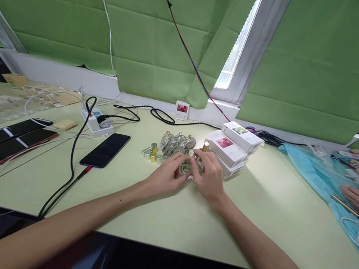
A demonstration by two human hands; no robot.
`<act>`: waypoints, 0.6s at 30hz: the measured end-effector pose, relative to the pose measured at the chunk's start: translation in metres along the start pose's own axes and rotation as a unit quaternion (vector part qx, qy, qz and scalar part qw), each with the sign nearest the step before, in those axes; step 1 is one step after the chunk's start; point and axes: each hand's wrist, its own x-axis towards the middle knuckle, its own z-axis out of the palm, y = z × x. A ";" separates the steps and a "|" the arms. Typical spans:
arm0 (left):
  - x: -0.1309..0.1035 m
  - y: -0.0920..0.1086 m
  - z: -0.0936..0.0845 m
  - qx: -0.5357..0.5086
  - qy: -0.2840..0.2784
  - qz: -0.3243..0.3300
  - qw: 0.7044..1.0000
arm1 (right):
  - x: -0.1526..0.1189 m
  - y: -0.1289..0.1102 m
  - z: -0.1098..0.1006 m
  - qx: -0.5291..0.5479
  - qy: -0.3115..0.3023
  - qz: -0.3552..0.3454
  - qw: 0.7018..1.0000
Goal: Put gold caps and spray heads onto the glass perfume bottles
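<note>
Seen from the head camera: both hands meet on a small glass bottle (189,168) on the pale green worktop (256,209), just in front of a stack of white boxes (231,149). The left hand (166,175) and right hand (209,175) pinch the bottle between their fingers. More bottles (178,143) stand just behind it; a dark phone (105,149) lies left of them.

Around the cluster of round clear glass bottles (178,144) the room is narrow. Just right of it stands a stack of white cardboard boxes (231,151), to its left a black phone (105,149) and black cables (73,159). Nearer than the cluster, the pale green table (254,217) is open.
</note>
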 end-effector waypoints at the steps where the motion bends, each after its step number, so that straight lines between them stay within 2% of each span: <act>1: 0.000 0.000 0.000 0.000 0.001 0.001 1.000 | 0.000 0.000 0.000 -0.001 -0.001 0.002 1.000; 18: 0.000 0.000 -0.002 0.009 -0.006 0.009 1.000 | 0.000 0.003 0.000 -0.007 -0.004 0.022 1.000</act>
